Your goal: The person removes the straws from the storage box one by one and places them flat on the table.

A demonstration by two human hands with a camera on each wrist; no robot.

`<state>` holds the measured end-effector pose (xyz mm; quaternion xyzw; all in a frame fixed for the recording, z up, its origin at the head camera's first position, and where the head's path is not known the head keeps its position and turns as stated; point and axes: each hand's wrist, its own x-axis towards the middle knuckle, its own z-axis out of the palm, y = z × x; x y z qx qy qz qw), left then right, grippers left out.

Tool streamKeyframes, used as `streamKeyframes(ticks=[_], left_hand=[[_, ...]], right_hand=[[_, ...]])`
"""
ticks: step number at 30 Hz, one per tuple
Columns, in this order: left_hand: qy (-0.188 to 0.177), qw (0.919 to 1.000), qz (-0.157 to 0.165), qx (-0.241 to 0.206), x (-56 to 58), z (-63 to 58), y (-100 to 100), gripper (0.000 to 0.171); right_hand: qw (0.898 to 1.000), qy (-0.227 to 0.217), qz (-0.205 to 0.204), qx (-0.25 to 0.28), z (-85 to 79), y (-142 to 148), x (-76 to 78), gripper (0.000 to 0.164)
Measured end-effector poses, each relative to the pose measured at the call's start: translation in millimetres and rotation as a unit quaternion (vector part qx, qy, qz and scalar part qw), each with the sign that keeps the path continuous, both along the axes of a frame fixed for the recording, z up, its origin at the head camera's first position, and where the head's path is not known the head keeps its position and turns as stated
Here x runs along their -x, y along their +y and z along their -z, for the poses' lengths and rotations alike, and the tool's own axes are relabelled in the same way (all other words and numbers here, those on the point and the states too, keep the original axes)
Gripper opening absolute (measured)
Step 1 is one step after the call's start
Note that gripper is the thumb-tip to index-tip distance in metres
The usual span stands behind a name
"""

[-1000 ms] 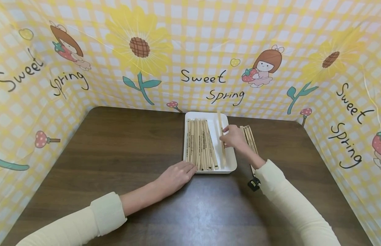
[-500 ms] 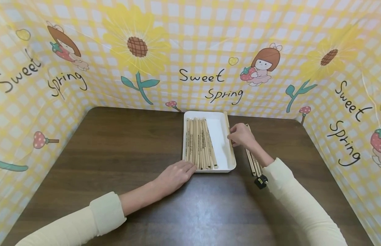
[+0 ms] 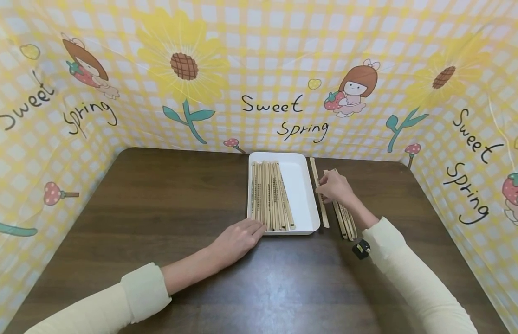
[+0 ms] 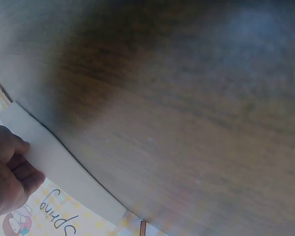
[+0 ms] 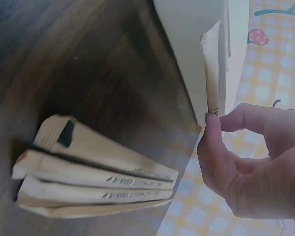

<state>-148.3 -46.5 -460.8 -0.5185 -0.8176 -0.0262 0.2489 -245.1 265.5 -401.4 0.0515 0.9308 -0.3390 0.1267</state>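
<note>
My right hand pinches a slim paper-wrapped straw between thumb and fingers, just outside the right side of a white tray. In the right wrist view that straw stands out beyond the fingertips, with a crimped paper end. A row of paper-wrapped straws lies lengthwise in the tray's left part. At the tray's near left corner, my left hand grips the edge. The left wrist view shows its thumb and bent fingers against the tray wall.
Several more wrapped straws lie together on the table right of the tray, partly under the right hand. A black wrist device sits by the right cuff. Checked cloth walls the brown table at back and sides.
My right hand has carried the straw from above the tray's right part, over the rim, to the gap beside the loose straws. My left hand has stayed at the tray corner.
</note>
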Motion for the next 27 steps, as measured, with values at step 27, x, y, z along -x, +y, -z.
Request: streamKeyframes(ticks=[27], left_hand=[[0.001,1.0,-0.001,-0.007,0.0,1.5,0.2,0.028]], right_hand=[[1.0,-0.003,0.021,-0.005,15.3,65.4,-16.1,0.04]])
